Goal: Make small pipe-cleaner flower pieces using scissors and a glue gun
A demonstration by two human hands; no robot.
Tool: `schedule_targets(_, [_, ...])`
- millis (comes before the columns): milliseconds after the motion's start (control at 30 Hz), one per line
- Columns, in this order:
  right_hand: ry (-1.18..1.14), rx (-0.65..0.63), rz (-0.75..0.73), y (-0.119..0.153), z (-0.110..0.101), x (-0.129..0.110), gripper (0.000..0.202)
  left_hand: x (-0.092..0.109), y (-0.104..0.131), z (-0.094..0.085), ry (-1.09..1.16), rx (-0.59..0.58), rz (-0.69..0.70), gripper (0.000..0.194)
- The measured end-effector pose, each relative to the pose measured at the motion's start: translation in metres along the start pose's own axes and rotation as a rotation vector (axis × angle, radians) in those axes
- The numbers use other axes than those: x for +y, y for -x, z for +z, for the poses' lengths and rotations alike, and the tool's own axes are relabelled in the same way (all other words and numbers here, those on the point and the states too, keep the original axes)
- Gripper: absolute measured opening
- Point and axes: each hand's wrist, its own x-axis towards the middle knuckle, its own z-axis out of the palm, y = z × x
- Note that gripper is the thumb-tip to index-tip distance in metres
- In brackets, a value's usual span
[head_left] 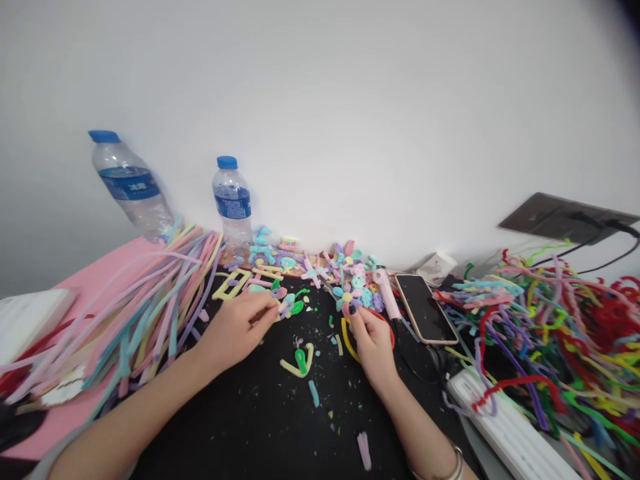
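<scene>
My left hand (243, 327) is closed, its fingertips pressed together at a small pastel pipe-cleaner flower (286, 305) beside green leaf loops (297, 307). In my right hand (371, 337), thumb and finger pinch a pipe-cleaner flower (347, 299) with pastel petals and a yellow middle. Between the hands, on the black work surface (240, 420), lies a pale yellow pipe-cleaner piece (289, 367) with a green loop (301, 361). Short cut bits are scattered around it, among them a blue piece (313, 393) and a lilac piece (364, 451).
Finished pastel shapes (315, 270) pile along the wall. Two water bottles (233, 203) stand at the back left near long pipe cleaners (165, 300). To the right are a pink tool (387, 293), a phone (427, 309), a white power strip (510, 427) and tangled pipe cleaners (565, 327).
</scene>
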Motion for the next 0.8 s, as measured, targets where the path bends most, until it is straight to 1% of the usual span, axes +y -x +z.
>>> schedule_targets(67, [0.054, -0.053, -0.039, 0.001, 0.003, -0.002, 0.037, 0.004, 0.005, 0.010, 0.017, -0.096, 0.033, 0.033])
schedule_targets(133, [0.102, -0.071, -0.065, 0.001, 0.003, -0.005, 0.035, 0.008, 0.008, 0.015, 0.040, -0.158, 0.033, 0.035])
schedule_targets(200, [0.144, -0.064, -0.083, 0.001, 0.000, -0.008, 0.032, 0.010, 0.010, 0.015, 0.060, -0.208, 0.011, 0.036])
schedule_targets(300, [0.215, -0.018, -0.118, -0.002, -0.009, -0.012, 0.027, 0.011, 0.008, 0.011, 0.069, -0.256, -0.033, 0.034])
schedule_targets(400, [0.280, 0.036, -0.122, -0.004, -0.023, -0.016, 0.024, 0.010, 0.007, 0.009, 0.098, -0.257, -0.048, 0.031])
schedule_targets(533, [0.326, 0.099, -0.070, -0.003, -0.041, -0.019, 0.019, 0.007, 0.008, 0.013, 0.154, -0.161, -0.081, 0.029])
schedule_targets(600, [0.336, 0.094, -0.034, -0.001, -0.050, -0.020, 0.020, 0.005, 0.009, 0.015, 0.178, -0.131, -0.096, 0.030])
schedule_targets(667, [0.345, 0.083, 0.011, 0.002, -0.060, -0.021, 0.022, 0.005, 0.009, 0.016, 0.200, -0.137, -0.098, 0.030])
schedule_targets(733, [0.384, 0.106, 0.053, 0.007, -0.075, -0.024, 0.024, 0.005, 0.010, 0.016, 0.212, -0.143, -0.096, 0.029])
schedule_targets(800, [0.466, 0.191, 0.098, 0.010, -0.096, -0.027, 0.027, 0.006, 0.010, 0.014, 0.211, -0.149, -0.096, 0.029])
